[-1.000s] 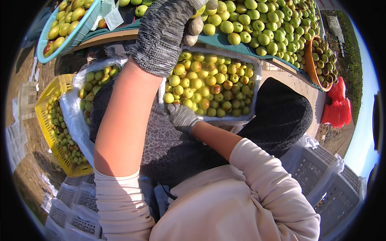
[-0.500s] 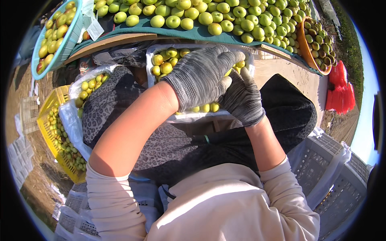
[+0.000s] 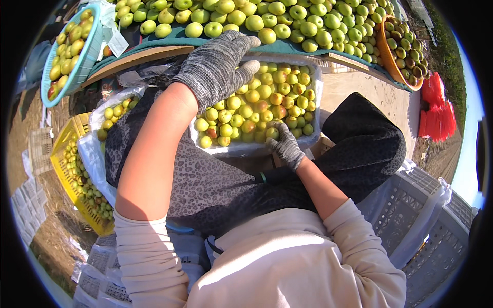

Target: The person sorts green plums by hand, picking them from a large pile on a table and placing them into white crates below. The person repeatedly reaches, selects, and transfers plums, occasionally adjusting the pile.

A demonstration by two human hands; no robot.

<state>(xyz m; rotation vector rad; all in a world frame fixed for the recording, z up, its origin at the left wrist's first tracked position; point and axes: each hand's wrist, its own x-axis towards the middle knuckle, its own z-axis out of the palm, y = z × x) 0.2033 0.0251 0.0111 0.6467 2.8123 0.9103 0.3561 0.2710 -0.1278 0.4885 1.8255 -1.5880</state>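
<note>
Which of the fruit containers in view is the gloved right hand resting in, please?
The right hand rests in the clear plastic-lined box on the lap, not the yellow crate, teal basket or orange basket.

Yellow-green jujubes [image 3: 257, 100] are filling a clear plastic tray [image 3: 246, 150]; grey marled gloves are covering the left hand [image 3: 218, 66] and right hand [image 3: 285, 146], above a leopard-print apron [image 3: 205, 179], beside a yellow crate [image 3: 64, 169].
</note>
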